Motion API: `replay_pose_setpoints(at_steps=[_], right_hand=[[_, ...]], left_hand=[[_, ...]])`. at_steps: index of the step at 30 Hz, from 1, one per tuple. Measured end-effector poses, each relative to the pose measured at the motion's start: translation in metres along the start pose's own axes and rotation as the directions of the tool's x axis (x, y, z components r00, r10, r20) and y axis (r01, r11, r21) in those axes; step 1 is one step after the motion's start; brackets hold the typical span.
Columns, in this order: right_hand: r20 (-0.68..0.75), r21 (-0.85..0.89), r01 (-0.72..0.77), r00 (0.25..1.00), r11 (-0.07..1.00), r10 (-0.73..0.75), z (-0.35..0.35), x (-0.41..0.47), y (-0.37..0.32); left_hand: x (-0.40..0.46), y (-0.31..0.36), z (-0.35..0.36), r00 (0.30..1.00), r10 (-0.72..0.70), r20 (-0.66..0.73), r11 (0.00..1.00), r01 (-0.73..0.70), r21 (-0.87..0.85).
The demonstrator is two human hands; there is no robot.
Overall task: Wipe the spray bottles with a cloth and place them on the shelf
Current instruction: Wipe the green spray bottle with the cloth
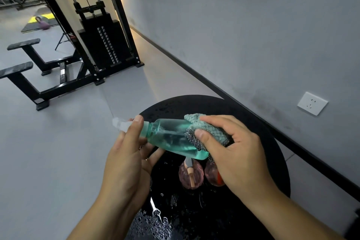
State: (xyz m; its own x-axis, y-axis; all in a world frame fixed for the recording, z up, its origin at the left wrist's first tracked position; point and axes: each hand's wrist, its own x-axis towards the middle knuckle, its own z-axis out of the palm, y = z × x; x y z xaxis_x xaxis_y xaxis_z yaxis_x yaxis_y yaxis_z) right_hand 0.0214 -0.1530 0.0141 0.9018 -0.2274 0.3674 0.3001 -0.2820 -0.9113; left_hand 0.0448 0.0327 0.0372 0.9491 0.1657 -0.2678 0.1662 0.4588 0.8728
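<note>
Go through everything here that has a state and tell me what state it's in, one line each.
Teal spray bottle: tilted, held off the table, cap on.
Cloth: wrapped round the bottle's base.
Left hand: grips the bottle's neck.
Right hand: presses the cloth on.
Pink bottles: standing on the table.
Black table: wet.

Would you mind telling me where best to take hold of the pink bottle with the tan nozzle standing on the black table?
Probably the rounded body of the pink translucent spray bottle, fingers coming from the left, since another pink bottle and the right hand crowd its right side.
</note>
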Motion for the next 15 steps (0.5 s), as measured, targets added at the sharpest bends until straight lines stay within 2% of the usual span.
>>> replay_pose_setpoints(at_steps=[6, 12, 15], right_hand=[[-0.042, -0.054, 0.018, 0.999, 0.998, -0.02, -0.0038, 0.0027, 0.004], [0.045, -0.141, -0.014, 0.999, 0.99, 0.021, -0.0082, 0.0081, 0.0089], [0.051, -0.216, 0.038, 0.998, 0.976, -0.027, -0.0034, 0.0074, 0.0066]], left_hand=[[-0.0036, 0.0012, -0.0012, 0.999, 0.004, 0.046, 0.99, -0.011, 0.139], [-0.0073, 0.0027, -0.0008, 0.996, -0.01, 0.085, 0.997, 0.003, 0.083], [-0.0085, -0.0028, 0.0033, 0.995, -0.016, 0.101, 0.998, 0.01, 0.061]])
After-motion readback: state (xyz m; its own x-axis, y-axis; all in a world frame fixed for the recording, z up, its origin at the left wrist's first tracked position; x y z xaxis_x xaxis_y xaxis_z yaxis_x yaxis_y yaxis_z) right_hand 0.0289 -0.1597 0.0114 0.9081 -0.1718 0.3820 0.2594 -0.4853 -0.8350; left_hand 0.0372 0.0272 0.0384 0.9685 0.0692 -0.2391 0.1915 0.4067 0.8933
